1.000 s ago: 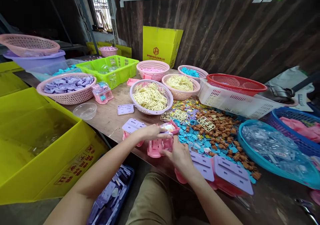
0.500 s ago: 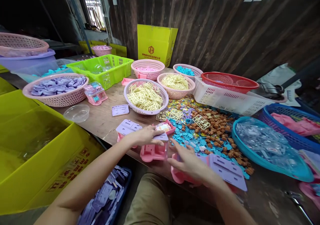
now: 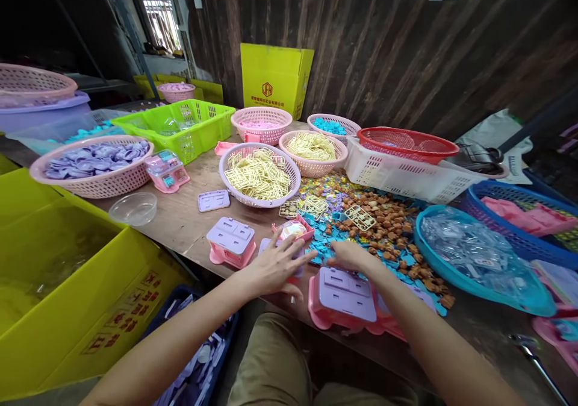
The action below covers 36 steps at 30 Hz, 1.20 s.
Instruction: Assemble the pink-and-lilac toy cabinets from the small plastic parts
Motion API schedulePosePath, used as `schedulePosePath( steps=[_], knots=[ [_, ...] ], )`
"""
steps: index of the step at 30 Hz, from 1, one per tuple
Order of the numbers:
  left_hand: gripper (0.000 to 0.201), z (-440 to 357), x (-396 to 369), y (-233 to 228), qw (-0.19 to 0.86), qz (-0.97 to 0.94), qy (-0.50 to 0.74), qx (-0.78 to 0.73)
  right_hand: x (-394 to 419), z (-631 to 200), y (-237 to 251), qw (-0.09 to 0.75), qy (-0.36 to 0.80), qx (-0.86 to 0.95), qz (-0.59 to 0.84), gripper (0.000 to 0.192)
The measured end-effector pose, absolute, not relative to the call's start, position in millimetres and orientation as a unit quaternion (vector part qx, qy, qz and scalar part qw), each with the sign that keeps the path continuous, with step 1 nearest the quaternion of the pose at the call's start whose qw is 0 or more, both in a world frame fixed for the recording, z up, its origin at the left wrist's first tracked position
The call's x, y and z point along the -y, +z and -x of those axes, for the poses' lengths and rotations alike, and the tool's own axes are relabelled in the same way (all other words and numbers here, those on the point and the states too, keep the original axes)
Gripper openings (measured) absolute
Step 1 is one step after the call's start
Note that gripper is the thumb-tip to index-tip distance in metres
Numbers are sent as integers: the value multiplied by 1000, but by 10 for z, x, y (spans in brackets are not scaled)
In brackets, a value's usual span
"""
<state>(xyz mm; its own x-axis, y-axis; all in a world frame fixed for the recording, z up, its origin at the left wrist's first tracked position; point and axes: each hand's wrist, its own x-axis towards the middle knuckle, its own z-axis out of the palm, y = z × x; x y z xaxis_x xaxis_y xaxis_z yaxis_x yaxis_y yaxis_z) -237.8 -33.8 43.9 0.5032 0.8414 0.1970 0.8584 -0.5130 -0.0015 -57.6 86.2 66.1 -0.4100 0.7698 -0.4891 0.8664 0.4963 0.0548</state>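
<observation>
Left hand (image 3: 271, 265) spread flat over lilac-topped pink plastic toy base (image 3: 295, 250). Right hand (image 3: 350, 255), fingers loosely curled, touches blue plastic chips (image 3: 323, 237) just right of that base.

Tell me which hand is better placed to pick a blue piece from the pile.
Probably the right hand: it rests at the near edge of the blue pieces, fingers already among them. The left hand lies spread over a pink and purple unit, farther from the pile.
</observation>
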Motion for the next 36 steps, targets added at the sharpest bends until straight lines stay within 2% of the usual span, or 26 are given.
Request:
schedulePosePath(
  steps=[3, 9, 12, 19, 21, 23, 25, 27, 29, 31, 34, 36],
  knots=[
    [83, 2283, 295, 408, 52, 853, -87, 513, -889, 544, 667, 237, -97, -832, -492, 27],
    [62, 2320, 358, 548, -10, 879, -104, 465, -886, 480, 639, 214, -70, -802, -553, 31],
    [69, 2398, 421, 643, -61, 895, -101, 431, -916, 427, 628, 191, -66, -792, -576, 34],
    [84, 2442, 461, 663, -109, 863, -145, 473, -991, 228, 882, 100, -86, -793, -594, 34],
    [86, 2449, 469, 673, -126, 841, -205, 486, -898, 241, 998, 56, -129, -805, -576, 33],
    [85, 2456, 479, 702, -171, 793, -294, 505, -730, 318, 1095, -25, -241, -810, -535, 29],
    [80, 2456, 492, 741, -255, 722, -385, 515, -512, 452, 1158, -114, -381, -789, -469, 23],
    [64, 2456, 515, 772, -360, 643, -449, 506, -287, 617, 1183, -169, -456, -769, -415, 20],
    [44, 2477, 555, 780, -452, 574, -479, 487, -95, 782, 1180, -212, -450, -776, -388, 18],
    [35, 2539, 616, 770, -508, 528, -488, 475, 43, 922, 1161, -250, -413, -794, -368, 15],
    [34, 2711, 740, 759, -515, 519, -473, 491, 158, 1085, 1124, -254, -378, -826, -331, 11],
    [32, 2853, 825, 783, -482, 557, -434, 518, 204, 1184, 1100, -231, -366, -846, -312, 20]
  ],
)
